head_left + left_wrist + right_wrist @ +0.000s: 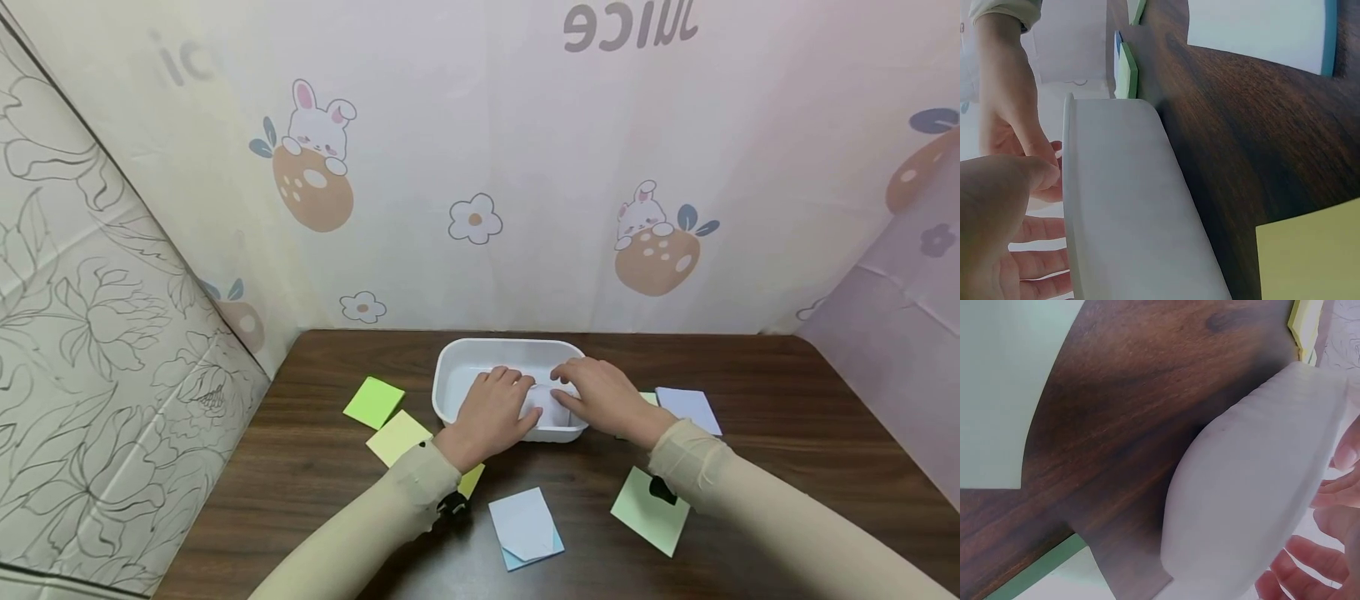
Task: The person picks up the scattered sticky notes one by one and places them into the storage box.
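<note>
the left hand (pixel 491 408) and right hand (pixel 603 396) are both inside the tray (pixel 456 382), fingers bent about a pale item (pixel 546 406) near the tray's front right corner; whether either grips it or merely touches it cannot be told. the item is judged light and, if paper, soft and easily creased; opposite edges offer the safest hold. the tray itself is presumed light, fairly stiff, a little slippery, best taken by the rim at its short ends. it is smooth, white, apparently plastic, oblong with rounded corners. left of the tray: a flat lime pad (pixel 374 402) and a pale yellow pad (pixel 396 437), both square-edged and paper-like. in front of the tray: a white pad (pixel 523 523) askew over light blue. right of the tray: a lavender pad (pixel 690 407); nearer the person, a mint pad (pixel 647 512). beneath the tray: a dark, wood-grained table (pixel 772 467). behind the tray: printed cloth (pixel 540 250), lightly creased.
</note>
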The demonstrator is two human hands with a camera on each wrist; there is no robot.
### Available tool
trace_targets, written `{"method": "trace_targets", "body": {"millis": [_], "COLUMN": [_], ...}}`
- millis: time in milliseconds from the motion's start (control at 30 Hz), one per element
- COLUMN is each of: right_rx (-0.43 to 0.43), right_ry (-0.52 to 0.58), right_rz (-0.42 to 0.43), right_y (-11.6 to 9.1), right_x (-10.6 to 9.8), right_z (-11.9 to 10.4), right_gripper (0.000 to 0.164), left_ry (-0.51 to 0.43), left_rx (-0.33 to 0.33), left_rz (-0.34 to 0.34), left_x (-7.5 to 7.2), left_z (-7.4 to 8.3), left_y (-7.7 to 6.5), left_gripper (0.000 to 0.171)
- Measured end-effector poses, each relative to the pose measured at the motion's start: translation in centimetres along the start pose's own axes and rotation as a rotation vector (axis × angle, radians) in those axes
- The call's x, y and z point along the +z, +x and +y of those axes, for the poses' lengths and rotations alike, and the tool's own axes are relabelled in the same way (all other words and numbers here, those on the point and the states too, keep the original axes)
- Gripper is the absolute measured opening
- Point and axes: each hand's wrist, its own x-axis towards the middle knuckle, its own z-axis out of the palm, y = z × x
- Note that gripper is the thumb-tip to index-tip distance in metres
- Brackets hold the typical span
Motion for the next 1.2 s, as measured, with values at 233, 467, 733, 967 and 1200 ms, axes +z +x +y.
{"method": "trace_targets", "body": {"millis": [233,467,733,967,1200], "right_rx": [-0.015,-0.055,-0.034,-0.055,-0.073], "right_ry": [-0.005,-0.012,-0.019,-0.021,0.012], "right_rz": [0.045,0.077,0.067,0.066,0.064], "right_y": [-0.6,-1.1,-1.2,-1.0,-0.9], "right_x": [-0.5,-0.6,-0.9,-0.7,-0.8], "right_z": [-0.8,-1.4,-2.3,-2.9,-3.5], "right_gripper": [0.029,0.029,0.031,0.031,0.030], "left_ry": [-0.022,-0.044,-0.075,-0.082,-0.101], "left_rx": [-0.023,-0.029,-0.055,-0.072,-0.074], "left_rz": [0.009,0.029,0.028,0.014,0.039], "left_x": [-0.2,-0.5,-1.4,-1.8,-2.1], "left_z": [-0.3,-1.0,-2.0,-2.7,-3.2], "left_y": [-0.5,-1.0,-1.6,-2.0,-2.4], "left_gripper": [0.043,0.044,0.046,0.047,0.046]}}
